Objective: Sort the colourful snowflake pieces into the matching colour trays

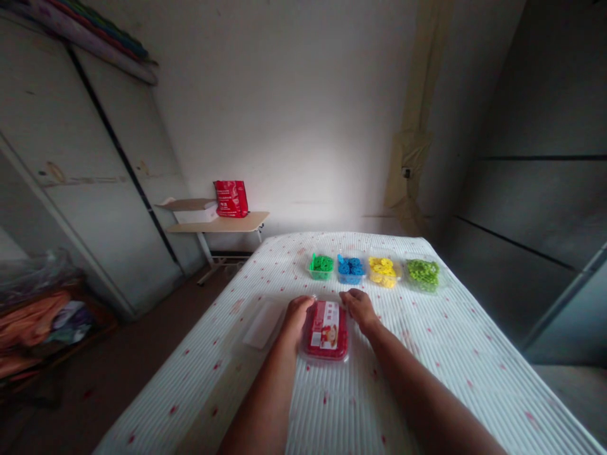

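Note:
A clear plastic box (315, 335) of red contents lies in front of me, its lid on and a printed label (329, 325) on top. My left hand (298, 311) grips its far left corner, thumb at the lid's rim. At the far right corner my right hand (359, 308) holds the rim with bent fingers; some fingertips are hidden. Left of the box, partly behind my left forearm, a clear lid (262, 324) with a pale label lies flat.
Across the white quilted bed cover (332, 411) stand open tubs of green pieces (322, 265), blue pieces (351, 268), yellow pieces (383, 270) and light green pieces (423, 275). A side table (237, 224) at back left bears a red bag (231, 199) and a white box (196, 213).

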The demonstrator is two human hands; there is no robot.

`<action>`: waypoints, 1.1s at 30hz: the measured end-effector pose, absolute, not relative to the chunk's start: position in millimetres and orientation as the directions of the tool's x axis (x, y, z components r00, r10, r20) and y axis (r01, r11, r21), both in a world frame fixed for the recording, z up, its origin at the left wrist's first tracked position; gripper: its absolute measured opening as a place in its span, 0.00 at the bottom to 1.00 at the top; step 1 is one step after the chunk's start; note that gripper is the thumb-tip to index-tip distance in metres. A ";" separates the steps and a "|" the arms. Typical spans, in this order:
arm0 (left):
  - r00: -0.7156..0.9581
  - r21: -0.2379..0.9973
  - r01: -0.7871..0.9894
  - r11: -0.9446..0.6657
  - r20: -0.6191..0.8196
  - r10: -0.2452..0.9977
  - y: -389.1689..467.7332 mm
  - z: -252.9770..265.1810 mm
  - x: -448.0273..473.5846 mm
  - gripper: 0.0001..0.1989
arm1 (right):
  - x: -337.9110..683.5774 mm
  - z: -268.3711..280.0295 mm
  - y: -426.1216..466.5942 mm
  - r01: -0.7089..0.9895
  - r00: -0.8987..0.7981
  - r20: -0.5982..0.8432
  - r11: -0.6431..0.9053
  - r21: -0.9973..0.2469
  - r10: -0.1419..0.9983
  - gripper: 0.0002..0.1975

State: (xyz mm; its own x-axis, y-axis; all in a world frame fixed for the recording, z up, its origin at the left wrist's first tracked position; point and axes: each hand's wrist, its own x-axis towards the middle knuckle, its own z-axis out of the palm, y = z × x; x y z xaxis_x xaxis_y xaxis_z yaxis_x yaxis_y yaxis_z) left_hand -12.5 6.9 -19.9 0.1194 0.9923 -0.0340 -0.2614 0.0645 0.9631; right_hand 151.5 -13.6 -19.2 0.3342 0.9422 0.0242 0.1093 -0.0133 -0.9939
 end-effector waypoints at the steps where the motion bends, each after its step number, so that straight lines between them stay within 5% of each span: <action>1: 0.115 0.964 -0.259 0.062 -0.033 0.993 6.8 -19.5 -12.7 0.15 | 151.8 -19.7 -13.4 0.113 0.333 0.028 -0.011 -0.994 0.942 0.17; 26: 0.071 0.991 -0.128 0.042 -0.033 0.997 4.7 -17.3 -13.5 0.18 | 153.2 -11.4 -18.6 0.197 0.316 0.047 -0.018 -0.980 0.947 0.15; 33: 0.113 0.991 -0.118 0.060 -0.046 0.992 0.8 -12.4 -15.2 0.16 | 156.6 9.9 -36.8 0.195 0.224 -0.074 -0.119 -0.974 0.972 0.17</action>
State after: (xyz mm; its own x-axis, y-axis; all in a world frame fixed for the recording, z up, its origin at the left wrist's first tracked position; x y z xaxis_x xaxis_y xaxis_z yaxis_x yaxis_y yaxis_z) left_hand -15.2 0.8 -12.4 0.1133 0.9925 -0.0462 -0.1177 0.0595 0.9913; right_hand 156.6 -36.8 9.9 0.2236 0.9719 -0.0736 0.1952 -0.1186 -0.9736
